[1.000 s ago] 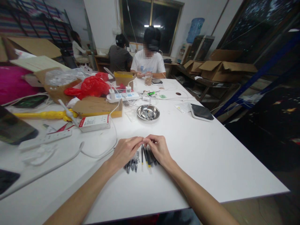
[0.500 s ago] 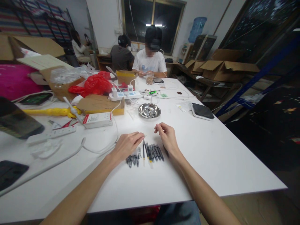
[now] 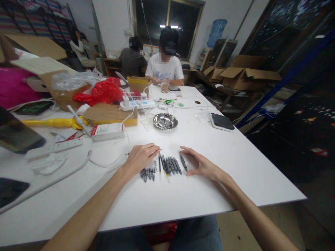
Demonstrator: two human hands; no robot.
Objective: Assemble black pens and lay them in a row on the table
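Observation:
My left hand (image 3: 143, 156) is closed in a pinch, and a small thin piece (image 3: 161, 149), too tiny to name, sticks out from its fingertips. Thumb and fingers apart, my right hand (image 3: 202, 163) curves around a single dark pen barrel (image 3: 183, 162) lying on the table; I cannot tell whether the thumb touches its lower end. Left of that barrel is a row of dark pen barrels (image 3: 173, 165). Beside them lie thin black refills (image 3: 160, 164) with yellowish ends. Several short black pen parts (image 3: 148, 175) are grouped below my left hand.
A round metal dish (image 3: 165, 122) with small parts stands ahead on the white table (image 3: 235, 174). Cables, a white box (image 3: 108, 131), a power strip (image 3: 137, 104) and red bags (image 3: 104, 92) crowd the left. A black-topped device (image 3: 222, 122) lies right. A person (image 3: 164, 68) sits opposite.
My right hand has moved right and spread its fingers around a pen barrel, now visible apart from the row. My left hand keeps its pinch. The view has shifted slightly.

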